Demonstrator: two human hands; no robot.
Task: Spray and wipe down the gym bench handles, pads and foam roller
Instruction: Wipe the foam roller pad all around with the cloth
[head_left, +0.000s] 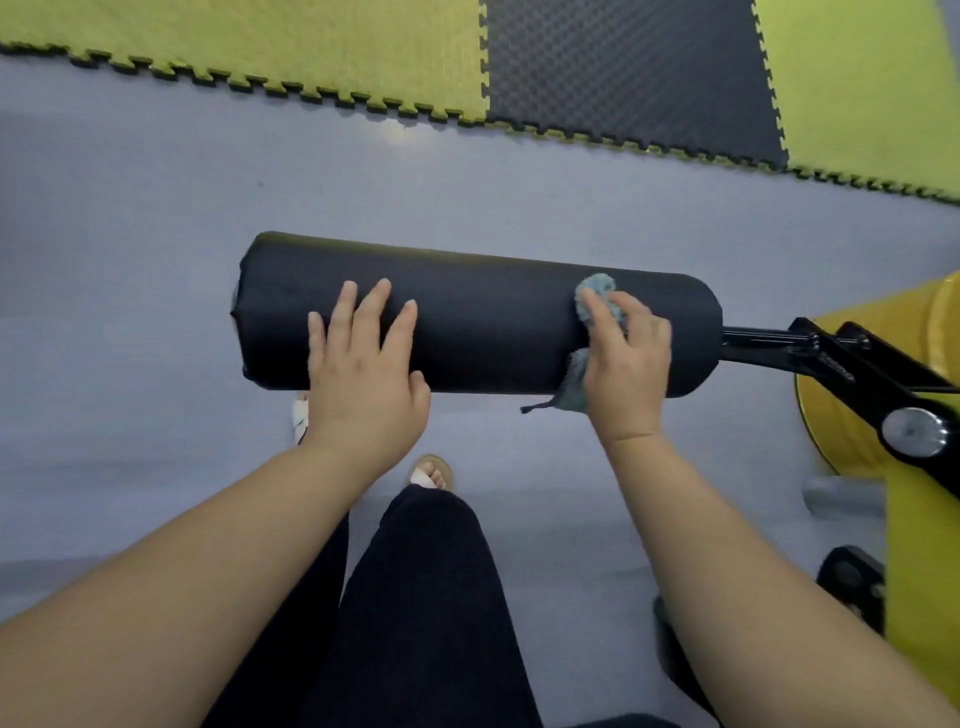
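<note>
At frame centre, left hand (363, 374) lies flat, fingers spread, steadying the roller (478, 317); right hand (626, 358) presses a bunched cloth (592, 296) near its right end. Probably best: firm overlapping strokes leftward, turning the roller. Mats (363, 57) lie beyond.

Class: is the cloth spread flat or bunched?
Bunched: the cloth is crumpled under the right hand on the roller.
</note>
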